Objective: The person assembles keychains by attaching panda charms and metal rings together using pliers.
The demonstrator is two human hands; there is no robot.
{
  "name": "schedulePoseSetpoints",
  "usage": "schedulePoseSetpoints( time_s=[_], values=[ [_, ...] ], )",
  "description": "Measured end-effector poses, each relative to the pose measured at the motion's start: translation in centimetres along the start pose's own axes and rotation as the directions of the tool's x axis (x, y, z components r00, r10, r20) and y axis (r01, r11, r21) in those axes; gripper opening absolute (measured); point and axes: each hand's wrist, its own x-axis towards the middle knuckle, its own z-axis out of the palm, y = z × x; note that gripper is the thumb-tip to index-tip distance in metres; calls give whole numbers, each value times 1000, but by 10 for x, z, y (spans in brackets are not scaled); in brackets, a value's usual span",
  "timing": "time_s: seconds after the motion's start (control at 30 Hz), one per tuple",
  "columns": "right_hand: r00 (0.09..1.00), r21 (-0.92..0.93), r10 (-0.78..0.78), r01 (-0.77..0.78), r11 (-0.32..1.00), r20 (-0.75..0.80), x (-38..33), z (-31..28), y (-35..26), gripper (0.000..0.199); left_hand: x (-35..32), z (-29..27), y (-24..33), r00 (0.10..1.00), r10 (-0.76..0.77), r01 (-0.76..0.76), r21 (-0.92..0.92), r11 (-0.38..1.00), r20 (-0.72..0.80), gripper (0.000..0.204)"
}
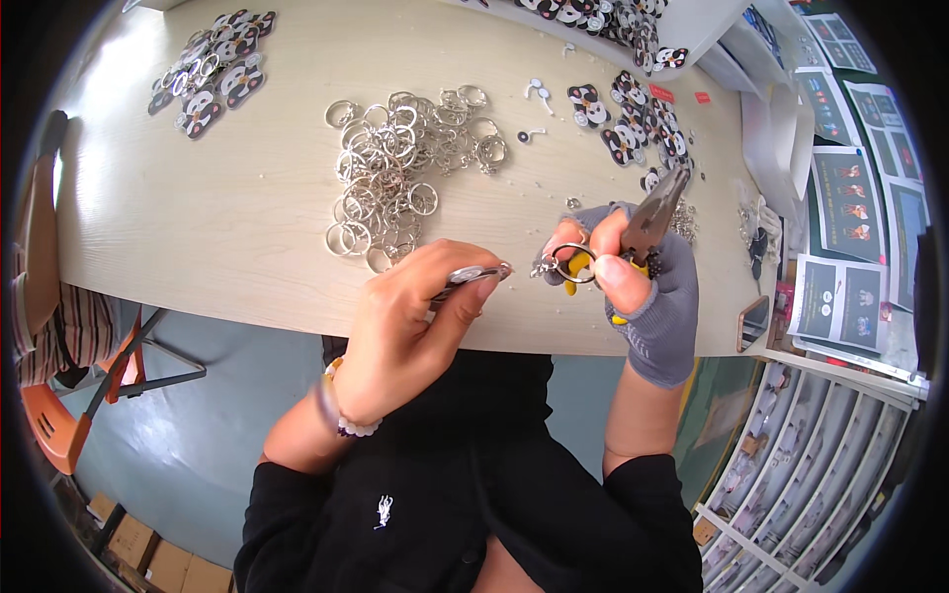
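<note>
At six o'clock, a black shirt [445,484] bears a white emblem [384,511]. Near centre, the left hand [400,326] pinches a flat charm [473,274] edge-on; at three, the gloved right hand [657,292] grasps pliers [654,212] and pinches a key ring [555,259]. On the pale wooden table [247,227], piled rings [400,163] lie at eleven, panda charms [237,81] at ten and one. Beyond: grey floor [217,405] at eight, printed sheets [852,201], too small to read, toward three.
</note>
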Motion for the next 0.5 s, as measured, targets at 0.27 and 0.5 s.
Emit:
schedulePoseSetpoints(
  time_s=[0.27,0.5],
  values=[
    [999,44,28,-29,999,15,-4,-1,-8,4,4,8,2,994,109,-110,63,992,24,11],
    [998,-28,58,-57,998,24,-5,-2,-12,6,5,6,3,989,134,-141,99,985,69,12]
  ],
)
